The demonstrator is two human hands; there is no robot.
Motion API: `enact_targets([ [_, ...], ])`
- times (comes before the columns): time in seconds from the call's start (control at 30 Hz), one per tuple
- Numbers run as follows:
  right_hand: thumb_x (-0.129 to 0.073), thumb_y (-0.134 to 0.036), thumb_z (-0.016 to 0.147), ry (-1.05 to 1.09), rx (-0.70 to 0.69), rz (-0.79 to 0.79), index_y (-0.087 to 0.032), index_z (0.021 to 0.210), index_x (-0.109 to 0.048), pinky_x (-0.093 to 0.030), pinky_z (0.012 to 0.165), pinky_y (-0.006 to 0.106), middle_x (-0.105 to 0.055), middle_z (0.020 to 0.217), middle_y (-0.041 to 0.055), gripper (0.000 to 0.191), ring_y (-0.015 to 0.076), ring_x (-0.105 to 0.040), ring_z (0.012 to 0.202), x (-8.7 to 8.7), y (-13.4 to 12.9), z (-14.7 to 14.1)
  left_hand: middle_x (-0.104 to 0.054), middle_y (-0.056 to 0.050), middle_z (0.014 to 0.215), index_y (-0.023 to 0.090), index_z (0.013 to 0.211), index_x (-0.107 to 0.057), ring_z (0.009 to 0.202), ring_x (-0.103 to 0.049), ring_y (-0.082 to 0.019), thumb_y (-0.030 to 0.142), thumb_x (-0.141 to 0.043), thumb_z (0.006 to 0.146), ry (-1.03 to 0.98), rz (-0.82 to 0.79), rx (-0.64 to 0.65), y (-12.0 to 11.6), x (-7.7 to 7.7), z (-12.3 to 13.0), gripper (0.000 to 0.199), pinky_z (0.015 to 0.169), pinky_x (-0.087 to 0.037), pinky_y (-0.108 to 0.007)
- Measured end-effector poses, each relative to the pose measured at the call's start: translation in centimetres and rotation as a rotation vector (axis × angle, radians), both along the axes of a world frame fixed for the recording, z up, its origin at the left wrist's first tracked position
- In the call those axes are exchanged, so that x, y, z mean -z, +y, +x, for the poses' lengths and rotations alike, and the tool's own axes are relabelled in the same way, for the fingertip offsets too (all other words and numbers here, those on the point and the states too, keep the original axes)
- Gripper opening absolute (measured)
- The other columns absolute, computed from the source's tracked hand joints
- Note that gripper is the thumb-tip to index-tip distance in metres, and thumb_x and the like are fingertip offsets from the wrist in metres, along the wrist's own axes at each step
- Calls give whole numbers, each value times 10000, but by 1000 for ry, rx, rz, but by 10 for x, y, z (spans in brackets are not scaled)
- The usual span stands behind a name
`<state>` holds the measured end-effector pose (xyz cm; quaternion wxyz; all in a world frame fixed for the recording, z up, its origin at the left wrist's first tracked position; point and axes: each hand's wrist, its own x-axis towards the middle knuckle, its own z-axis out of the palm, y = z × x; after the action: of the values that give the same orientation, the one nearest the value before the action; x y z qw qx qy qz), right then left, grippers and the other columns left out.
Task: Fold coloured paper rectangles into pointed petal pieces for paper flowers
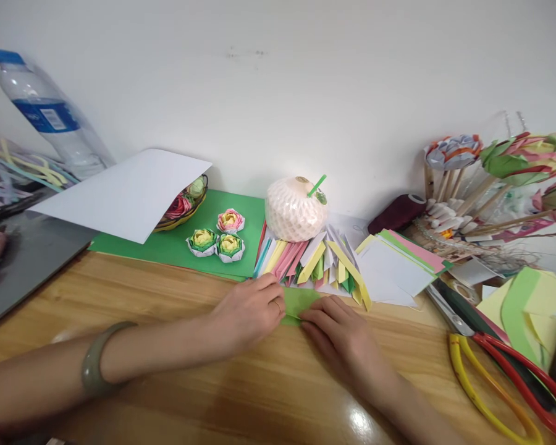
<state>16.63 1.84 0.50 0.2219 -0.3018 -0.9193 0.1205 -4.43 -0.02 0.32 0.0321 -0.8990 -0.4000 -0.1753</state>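
Note:
A small piece of light green paper [300, 301] lies on the wooden table with a fold line across it. My left hand [252, 308] holds its left side, fingers curled and closed on the paper. On the right side, my right hand [345, 330] is closed with its fingertips pressed on the paper's edge and fold. Just behind the paper spreads a pile of folded paper strips [312, 262] in yellow, pink, white and green. Three folded paper flowers [229, 246] sit on a green sheet [176, 254] beyond my left hand.
A netted coconut [296, 210] with a green straw stands behind the strips. At right are paper sheets [393, 266], scissors [491, 346], a thread spool [397, 213] and paper flowers on sticks [454, 152]. A white sheet [130, 191] covers part of a basket; a bottle [50, 114] leans at left.

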Motion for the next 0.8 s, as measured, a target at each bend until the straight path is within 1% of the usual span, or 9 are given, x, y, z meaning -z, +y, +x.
enact_targets([
  [0.07, -410, -180, 939, 8, -3, -33, -182, 873, -608, -475, 653, 302, -596, 800, 59, 209, 178, -560, 757, 0, 0, 0, -602, -42, 781, 133, 722, -633, 850, -497, -190, 151, -516, 890, -27, -39, -33, -1, -4, 1, 205, 734, -455, -294],
  [0.17, -387, -178, 946, 11, 17, -84, -184, 823, -586, -471, 628, 286, -586, 771, 52, 234, 171, -556, 727, 1, 2, 1, -605, -35, 757, 135, 715, -634, 825, -502, -190, 164, -548, 881, 6, -85, -93, -2, -9, 3, 190, 735, -442, -306],
  [0.23, -395, -184, 942, 15, 60, -92, -189, 791, -565, -468, 609, 280, -578, 749, 44, 227, 169, -558, 703, 3, 4, 2, -606, -33, 741, 132, 724, -638, 812, -506, -197, 182, -571, 877, 32, -110, -152, -2, -11, 3, 174, 722, -433, -317],
  [0.33, -427, -182, 924, 16, 130, -102, -199, 763, -534, -469, 595, 274, -575, 743, 35, 194, 165, -565, 678, 4, 5, 2, -607, -31, 768, 138, 743, -631, 828, -511, -208, 226, -613, 861, 36, -162, -239, -2, -11, 3, 149, 703, -422, -323],
  [0.43, -457, -163, 901, -8, 169, -111, -207, 741, -513, -473, 590, 271, -567, 747, 30, 175, 162, -564, 667, 3, 6, 2, -600, -33, 816, 142, 770, -613, 843, -518, -215, 248, -639, 845, 53, -187, -291, -3, -11, 4, 132, 686, -418, -320],
  [0.57, -471, -156, 891, -32, 160, -101, -204, 766, -513, -488, 634, 297, -566, 795, 46, 140, 178, -564, 725, 2, 7, 5, -594, -41, 874, 145, 850, -597, 862, -531, -230, 221, -630, 848, 96, -163, -294, -5, -10, 4, 84, 670, -423, -326],
  [0.67, -524, -165, 867, -59, 145, -95, -197, 815, -514, -488, 657, 329, -563, 842, 59, 62, 198, -550, 765, 3, 7, 7, -594, -33, 872, 156, 846, -591, 840, -540, -223, 165, -596, 861, 109, -157, -276, -5, -8, 4, 18, 657, -428, -321],
  [0.73, -547, -151, 851, -75, 141, -106, -193, 828, -507, -481, 670, 347, -558, 857, 62, 62, 209, -538, 785, 4, 6, 8, -596, -28, 872, 161, 843, -589, 832, -543, -215, 142, -585, 862, 107, -162, -268, -4, -8, 3, 26, 668, -434, -319],
  [0.8, -553, -122, 839, -65, 140, -140, -192, 821, -498, -471, 679, 346, -553, 853, 56, 91, 208, -531, 795, 5, 6, 8, -598, -30, 880, 156, 862, -587, 848, -542, -214, 162, -614, 848, 81, -169, -261, -4, -7, 2, 31, 694, -443, -321],
])
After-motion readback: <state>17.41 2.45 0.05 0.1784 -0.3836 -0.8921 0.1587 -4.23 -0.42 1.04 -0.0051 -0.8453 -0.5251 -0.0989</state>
